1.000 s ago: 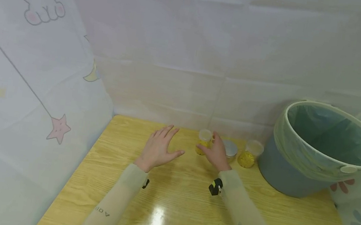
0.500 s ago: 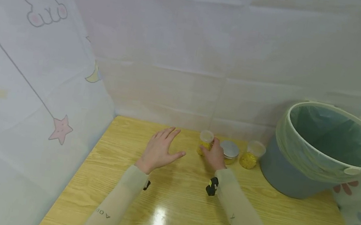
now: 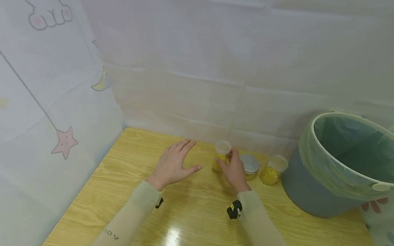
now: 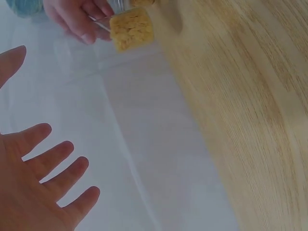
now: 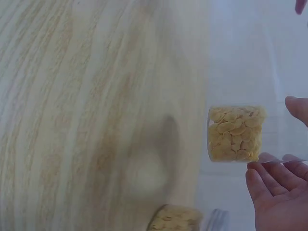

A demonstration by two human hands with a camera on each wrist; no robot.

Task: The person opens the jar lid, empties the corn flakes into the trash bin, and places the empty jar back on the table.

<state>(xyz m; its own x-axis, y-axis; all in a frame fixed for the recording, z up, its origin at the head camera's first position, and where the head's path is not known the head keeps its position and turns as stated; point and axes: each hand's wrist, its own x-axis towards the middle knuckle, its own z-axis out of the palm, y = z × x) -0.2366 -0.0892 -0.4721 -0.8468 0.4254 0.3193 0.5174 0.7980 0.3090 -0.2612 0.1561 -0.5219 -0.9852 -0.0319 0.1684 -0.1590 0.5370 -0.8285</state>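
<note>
The person's right hand [image 3: 234, 171] grasps a clear cup [image 3: 221, 153] of yellow flakes [image 5: 236, 134], thumb on one side and fingers on the other. The cup is near the back edge of the wood-grain table [image 3: 200, 233]; in the right wrist view its base shows against the pale cloth backdrop [image 3: 188, 75], and a shadow lies on the wood. Compared with half a second ago, the cup sits slightly higher and farther left in the head view. A second ago the index finger reached out straighter; now it bends against the cup's side.

The left hand [image 3: 173, 161] is empty, its fingers spread and thumb out toward the cup, much as in both earlier frames. Right of the gripping hand, a silver-lidded jar [image 3: 249, 165], a second clear cup [image 3: 274, 169] holding yellow flakes and a bag-lined bin [image 3: 312, 191] stand where they did.
</note>
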